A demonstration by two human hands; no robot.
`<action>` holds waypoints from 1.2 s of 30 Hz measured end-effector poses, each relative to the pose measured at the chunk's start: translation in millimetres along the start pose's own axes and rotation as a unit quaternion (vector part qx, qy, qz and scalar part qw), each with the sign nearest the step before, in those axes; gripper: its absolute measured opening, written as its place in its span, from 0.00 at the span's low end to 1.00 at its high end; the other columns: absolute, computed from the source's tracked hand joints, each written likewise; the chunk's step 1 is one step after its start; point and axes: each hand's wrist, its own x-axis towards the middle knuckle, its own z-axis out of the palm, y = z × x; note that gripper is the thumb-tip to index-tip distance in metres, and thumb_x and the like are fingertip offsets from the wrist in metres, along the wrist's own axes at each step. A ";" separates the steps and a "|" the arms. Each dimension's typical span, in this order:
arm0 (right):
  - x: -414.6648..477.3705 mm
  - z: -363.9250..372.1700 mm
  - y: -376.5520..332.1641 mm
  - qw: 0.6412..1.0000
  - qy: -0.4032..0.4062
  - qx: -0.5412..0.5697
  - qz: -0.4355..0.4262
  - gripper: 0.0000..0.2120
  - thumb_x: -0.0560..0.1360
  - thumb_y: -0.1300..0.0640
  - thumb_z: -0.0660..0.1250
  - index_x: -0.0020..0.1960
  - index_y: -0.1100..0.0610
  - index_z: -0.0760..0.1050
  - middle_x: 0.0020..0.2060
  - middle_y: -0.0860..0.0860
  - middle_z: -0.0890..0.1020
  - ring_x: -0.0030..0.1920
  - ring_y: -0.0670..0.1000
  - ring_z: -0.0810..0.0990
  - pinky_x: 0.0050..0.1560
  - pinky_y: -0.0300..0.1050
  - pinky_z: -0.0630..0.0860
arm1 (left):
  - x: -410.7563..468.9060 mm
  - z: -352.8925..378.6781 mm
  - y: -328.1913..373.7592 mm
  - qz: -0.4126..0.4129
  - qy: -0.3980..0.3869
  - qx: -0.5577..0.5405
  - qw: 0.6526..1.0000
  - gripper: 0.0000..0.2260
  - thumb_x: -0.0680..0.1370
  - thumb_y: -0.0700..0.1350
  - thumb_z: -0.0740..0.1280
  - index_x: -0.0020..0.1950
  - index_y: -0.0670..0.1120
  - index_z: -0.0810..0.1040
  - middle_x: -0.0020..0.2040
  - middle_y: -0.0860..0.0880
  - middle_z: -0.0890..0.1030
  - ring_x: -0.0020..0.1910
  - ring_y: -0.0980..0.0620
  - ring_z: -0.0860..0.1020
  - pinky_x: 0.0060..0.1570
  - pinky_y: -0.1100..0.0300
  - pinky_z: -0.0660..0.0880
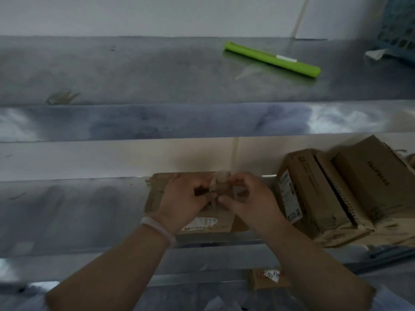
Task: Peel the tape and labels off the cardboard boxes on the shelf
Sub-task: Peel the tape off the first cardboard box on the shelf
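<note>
A flattened cardboard box lies on the middle metal shelf, a white barcode label stuck near its front edge. Above it, my left hand and my right hand meet, both pinching a crumpled strip of clear tape that rises from the box top. A pale band circles my left wrist. How far the tape still sticks to the box is hidden by my fingers.
Several cardboard boxes lean together at the shelf's right, one with a white label. A green cutter lies on the upper shelf, a blue basket at its far right. Another labelled box sits on the shelf below.
</note>
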 end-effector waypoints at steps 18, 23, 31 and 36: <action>-9.3 18.3 25.9 0.929 0.003 -0.314 -0.199 0.27 0.76 0.38 0.56 0.64 0.55 0.78 0.60 0.51 0.80 0.60 0.54 0.77 0.62 0.50 0.75 | -10.0 -23.7 -12.5 0.063 0.142 0.165 0.974 0.12 0.72 0.38 0.61 0.48 0.46 0.83 0.47 0.47 0.78 0.42 0.49 0.77 0.44 0.67 0.71; -1.5 21.8 18.9 0.932 0.021 -0.299 -0.203 0.21 0.77 0.42 0.60 0.57 0.55 0.81 0.52 0.51 0.81 0.52 0.55 0.78 0.49 0.53 0.79 | -20.6 -23.1 -12.9 0.062 0.039 0.126 0.989 0.20 0.75 0.56 0.58 0.51 0.48 0.85 0.54 0.52 0.79 0.49 0.60 0.75 0.55 0.62 0.72; 8.7 21.3 8.9 0.915 0.006 -0.362 -0.178 0.23 0.73 0.39 0.59 0.63 0.48 0.78 0.52 0.51 0.77 0.50 0.55 0.74 0.46 0.51 0.77 | -11.9 -25.9 -7.4 -0.088 0.060 0.212 0.971 0.16 0.72 0.59 0.68 0.54 0.51 0.77 0.51 0.50 0.75 0.53 0.48 0.73 0.54 0.52 0.72; 10.1 26.1 6.6 0.909 -0.017 -0.372 -0.185 0.23 0.74 0.41 0.55 0.63 0.46 0.77 0.61 0.46 0.77 0.55 0.55 0.73 0.53 0.52 0.73 | -10.0 -25.1 -6.6 -0.081 0.052 0.218 0.971 0.11 0.74 0.56 0.67 0.42 0.49 0.76 0.42 0.50 0.78 0.46 0.50 0.76 0.42 0.58 0.71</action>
